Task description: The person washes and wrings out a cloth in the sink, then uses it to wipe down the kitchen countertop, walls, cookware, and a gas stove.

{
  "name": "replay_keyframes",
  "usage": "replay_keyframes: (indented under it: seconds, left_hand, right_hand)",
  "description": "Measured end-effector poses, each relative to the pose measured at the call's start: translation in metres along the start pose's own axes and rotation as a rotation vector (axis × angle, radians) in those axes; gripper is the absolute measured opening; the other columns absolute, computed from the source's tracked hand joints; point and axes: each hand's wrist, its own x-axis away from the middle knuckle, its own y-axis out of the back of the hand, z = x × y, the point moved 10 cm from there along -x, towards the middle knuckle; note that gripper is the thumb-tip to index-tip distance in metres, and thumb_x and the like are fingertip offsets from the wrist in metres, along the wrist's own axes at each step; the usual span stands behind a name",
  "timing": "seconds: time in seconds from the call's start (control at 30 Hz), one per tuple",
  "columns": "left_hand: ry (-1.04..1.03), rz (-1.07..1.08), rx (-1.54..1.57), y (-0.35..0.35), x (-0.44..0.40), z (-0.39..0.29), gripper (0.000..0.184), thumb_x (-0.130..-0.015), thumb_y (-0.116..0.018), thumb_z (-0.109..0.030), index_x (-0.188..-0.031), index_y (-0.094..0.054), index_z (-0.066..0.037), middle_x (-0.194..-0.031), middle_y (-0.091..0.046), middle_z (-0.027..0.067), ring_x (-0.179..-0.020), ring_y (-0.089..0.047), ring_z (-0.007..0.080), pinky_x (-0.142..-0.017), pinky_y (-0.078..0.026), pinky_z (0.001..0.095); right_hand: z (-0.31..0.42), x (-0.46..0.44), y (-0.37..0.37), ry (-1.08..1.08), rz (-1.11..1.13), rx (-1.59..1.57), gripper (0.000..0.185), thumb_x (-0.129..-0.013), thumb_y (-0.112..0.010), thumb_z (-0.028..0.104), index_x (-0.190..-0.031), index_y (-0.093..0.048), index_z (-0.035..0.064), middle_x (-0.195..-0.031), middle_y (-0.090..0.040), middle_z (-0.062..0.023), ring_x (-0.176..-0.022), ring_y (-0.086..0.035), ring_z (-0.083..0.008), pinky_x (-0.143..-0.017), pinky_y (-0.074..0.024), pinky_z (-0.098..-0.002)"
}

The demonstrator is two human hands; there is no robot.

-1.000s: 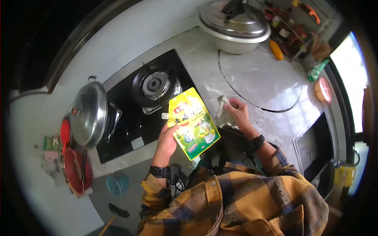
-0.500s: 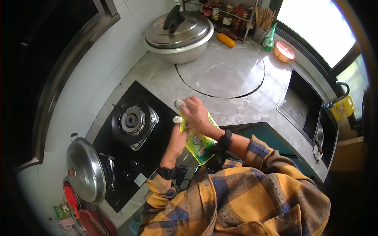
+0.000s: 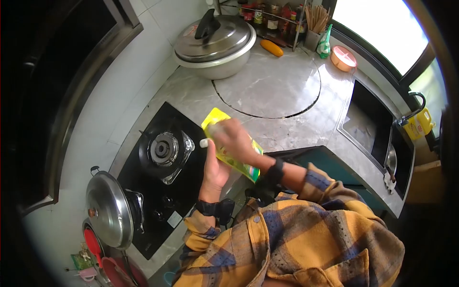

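Observation:
A yellow-green spouted pouch (image 3: 216, 116) with a white cap (image 3: 204, 143) is held over the counter edge beside the stove. My left hand (image 3: 215, 168) is closed on its lower side, thumb up near the cap. Across the pouch's face lies my right hand (image 3: 235, 141), blurred by motion, with its fingers curled round a grey mottled wad (image 3: 216, 131). The wad looks like a scouring ball but is smeared here. The right hand and wad hide much of the pouch's printed front.
A black gas stove (image 3: 184, 125) is at left, with a lidded steel pan (image 3: 109, 208) on its near burner. A large lidded basin (image 3: 215, 67) stands behind. An orange-yellow vegetable (image 3: 271, 48), a pink-lidded container (image 3: 343, 58) and a sink (image 3: 366, 124) lie farther right.
The pouch has tilted, its top edge now showing above my right hand. My right hand has shifted slightly down over the pouch, and the grey wad has moved down with it.

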Motion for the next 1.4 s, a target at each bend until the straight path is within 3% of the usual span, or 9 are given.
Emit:
replay_keyframes:
  seconds: [0.33,0.47,0.6,0.77,0.93,1.07,1.27,1.33,1.4]
  left_hand:
    - [-0.194,-0.029,0.05,0.002,-0.016,-0.035,0.058,-0.092,-0.038,-0.047,-0.131,-0.037,-0.004,-0.13,-0.045,0.0138,-0.116,-0.046,0.0292,-0.099,-0.035,0.0434]
    - [-0.226,0.046,0.074,-0.007,-0.01,-0.061,0.059,-0.092,-0.038,-0.047,-0.134,-0.032,-0.005,-0.134,-0.04,0.012,-0.122,-0.04,0.0278,-0.101,-0.031,0.0447]
    - [-0.115,0.062,0.069,-0.019,-0.011,-0.04,0.058,-0.092,-0.037,-0.049,-0.132,-0.035,-0.008,-0.131,-0.044,0.0101,-0.117,-0.044,0.0258,-0.101,-0.032,0.0417]
    - [-0.046,0.109,0.281,-0.03,-0.008,-0.023,0.057,-0.09,-0.038,-0.053,-0.127,-0.04,-0.01,-0.124,-0.046,0.0069,-0.116,-0.043,0.0211,-0.1,-0.032,0.0388]
    - [-0.171,0.117,0.126,-0.041,0.002,-0.044,0.056,-0.091,-0.038,-0.05,-0.132,-0.037,-0.013,-0.131,-0.045,0.0067,-0.12,-0.042,0.0244,-0.102,-0.03,0.045]
    - [-0.081,0.168,0.114,-0.044,0.01,-0.052,0.049,-0.092,-0.044,-0.039,-0.131,-0.038,-0.009,-0.129,-0.047,0.0084,-0.116,-0.047,0.0246,-0.099,-0.035,0.0422]
    - [-0.09,-0.028,-0.27,-0.025,-0.006,-0.047,0.032,-0.088,-0.054,-0.009,-0.117,-0.048,0.003,-0.111,-0.057,0.0091,-0.099,-0.056,0.0171,-0.086,-0.045,0.032]
    - [-0.06,0.005,-0.499,-0.031,-0.014,-0.031,0.03,-0.087,-0.053,-0.006,-0.116,-0.049,0.001,-0.107,-0.056,0.0056,-0.094,-0.054,0.0131,-0.082,-0.044,0.0279]
    - [-0.163,0.014,-0.505,-0.06,-0.011,-0.031,0.032,-0.087,-0.05,-0.002,-0.118,-0.049,-0.001,-0.104,-0.055,0.0039,-0.092,-0.052,0.0108,-0.079,-0.044,0.0255]
  right_hand:
    - [0.042,0.063,0.007,0.512,0.464,0.163,0.012,-0.076,-0.061,0.01,-0.084,-0.057,0.0029,-0.08,-0.052,-0.0125,-0.074,-0.053,-0.0293,-0.063,-0.044,-0.0391]
    - [-0.056,0.059,0.041,-0.232,0.366,0.067,0.013,-0.079,-0.059,0.01,-0.09,-0.059,0.0021,-0.075,-0.052,-0.0131,-0.076,-0.055,-0.0256,-0.065,-0.0443,-0.0327]
    - [0.017,0.016,0.043,-0.101,0.134,-0.367,0.02,-0.074,-0.064,0.008,-0.092,-0.058,0.0039,-0.089,-0.053,-0.011,-0.083,-0.055,-0.0262,-0.073,-0.0454,-0.0332]
    - [0.08,0.002,0.023,0.307,-0.057,0.061,0.031,-0.07,-0.065,0.009,-0.099,-0.056,0.0086,-0.097,-0.053,-0.0093,-0.086,-0.055,-0.0311,-0.076,-0.0462,-0.0383]
    - [-0.012,-0.007,0.049,-0.211,-0.19,0.037,0.024,-0.077,-0.06,0.013,-0.099,-0.054,0.0055,-0.095,-0.054,-0.0137,-0.088,-0.055,-0.0347,-0.075,-0.0456,-0.0381]
    - [-0.101,-0.002,0.066,-0.47,-0.183,-0.197,0.022,-0.084,-0.053,0.014,-0.103,-0.055,0.0026,-0.081,-0.061,-0.0079,-0.068,-0.054,-0.0124,-0.063,-0.0459,-0.029]
    - [0.008,-0.014,0.093,-0.252,-0.164,-0.295,0.026,-0.077,-0.06,0.013,-0.101,-0.058,0.0048,-0.102,-0.06,-0.0127,-0.078,-0.062,-0.0198,-0.065,-0.0487,-0.0311]
    - [0.079,-0.015,0.078,0.383,-0.157,0.129,0.04,-0.07,-0.062,0.008,-0.109,-0.055,0.0082,-0.101,-0.059,-0.0085,-0.096,-0.056,-0.0234,-0.083,-0.0441,-0.0328]
    - [0.099,-0.024,0.064,0.389,-0.052,0.235,0.041,-0.07,-0.06,0.01,-0.11,-0.055,0.0097,-0.11,-0.055,-0.01,-0.108,-0.048,-0.0315,-0.096,-0.0337,-0.0423]
